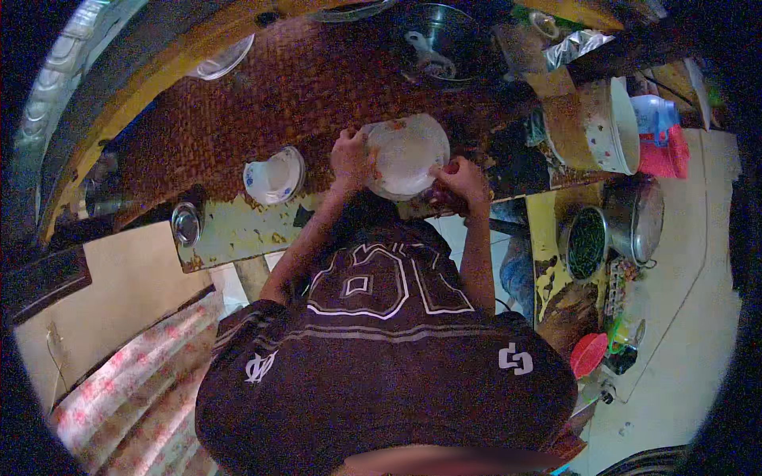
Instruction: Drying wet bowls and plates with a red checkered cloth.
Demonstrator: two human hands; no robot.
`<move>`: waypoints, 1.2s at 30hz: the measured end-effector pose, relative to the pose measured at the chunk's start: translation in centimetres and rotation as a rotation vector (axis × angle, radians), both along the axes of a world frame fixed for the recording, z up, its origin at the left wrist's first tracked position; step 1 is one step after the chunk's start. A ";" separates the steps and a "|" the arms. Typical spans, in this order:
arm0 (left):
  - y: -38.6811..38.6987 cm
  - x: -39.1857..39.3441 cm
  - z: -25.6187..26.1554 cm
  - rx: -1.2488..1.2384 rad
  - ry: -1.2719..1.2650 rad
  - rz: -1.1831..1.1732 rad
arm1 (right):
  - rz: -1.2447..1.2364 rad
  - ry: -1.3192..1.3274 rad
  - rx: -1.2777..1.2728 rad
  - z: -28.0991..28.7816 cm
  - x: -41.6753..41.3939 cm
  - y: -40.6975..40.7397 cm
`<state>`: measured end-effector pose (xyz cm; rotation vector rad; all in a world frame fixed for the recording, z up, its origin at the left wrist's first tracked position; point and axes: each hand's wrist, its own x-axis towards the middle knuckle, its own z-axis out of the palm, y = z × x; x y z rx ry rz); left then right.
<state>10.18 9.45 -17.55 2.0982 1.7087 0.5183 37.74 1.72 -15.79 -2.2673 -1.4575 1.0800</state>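
Observation:
A white plate [408, 156] with small orange marks near its rim lies or is held at the near side of a brown woven-patterned tabletop [286, 95]. My left hand [351, 156] grips its left edge. At the plate's lower right edge is my right hand [463, 181], with thumb and fingers on or beside the rim; a dark reddish thing [443, 201], too dim to name, shows beneath this hand. To the left stand small white bowls or dishes with blue flowers [277, 177], apparently stacked.
Beyond the plate is a dark metal pot [443, 41] with a ladle [428, 56]. White tubs [616, 128] and a red container [670, 156] stand at right, above a pan of green food [587, 243]. A metal cup [187, 225] sits near the left edge.

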 end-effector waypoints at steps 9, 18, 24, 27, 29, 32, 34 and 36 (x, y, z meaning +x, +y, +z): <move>-0.5 1.1 -1.3 0.095 -0.372 0.011 | -0.080 0.040 -0.098 2.6 1.0 -1.1; -1.8 -2.6 -0.9 0.108 -0.401 -0.154 | -0.209 0.052 0.229 8.9 -2.6 -1.4; -3.6 -2.0 3.5 0.032 -0.686 -0.195 | 0.032 -0.511 0.840 5.9 -13.9 -0.2; -2.7 -3.2 2.8 -0.024 -0.808 -0.014 | 0.194 -0.308 0.598 7.7 -16.8 -1.5; -3.0 -4.1 4.6 -0.007 -0.800 -0.102 | 0.508 -0.069 0.508 8.5 -14.7 -2.7; -4.0 -6.8 4.9 0.058 -0.634 -0.282 | 0.454 -0.281 0.682 8.9 -13.3 -1.9; -3.1 -7.7 2.2 0.401 -0.490 -0.414 | 0.343 -0.304 0.799 11.9 -14.6 -1.0; -3.7 -7.2 4.9 0.072 -0.552 -0.313 | 0.363 -0.357 0.868 12.1 -16.9 -0.5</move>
